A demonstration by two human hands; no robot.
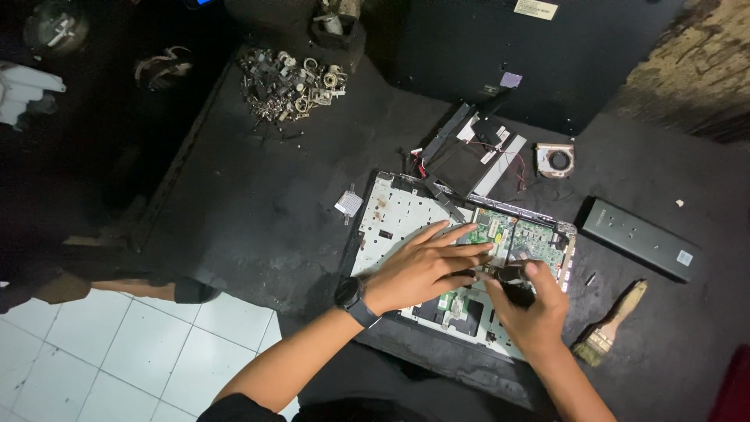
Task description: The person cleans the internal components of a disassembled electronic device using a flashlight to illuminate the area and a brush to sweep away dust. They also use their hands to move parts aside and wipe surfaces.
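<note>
An opened laptop base (398, 211) lies on the dark workbench, with its silver frame and a green circuit board (522, 233) exposed. My left hand (426, 266), a black watch on its wrist, rests flat on the board with fingers spread. My right hand (531, 305) grips a small dark tool (512, 275) with its tip down on the board, just right of the left fingertips. What the tip touches is hidden by the fingers.
A long black battery pack (641, 238) lies to the right and a paintbrush (613, 322) near the front right. A small fan (556, 159), a dark removed panel with wires (469, 156), a small heatsink (349, 203) and a pile of metal parts (289, 84) lie further back. White floor tiles (101, 359) show at left.
</note>
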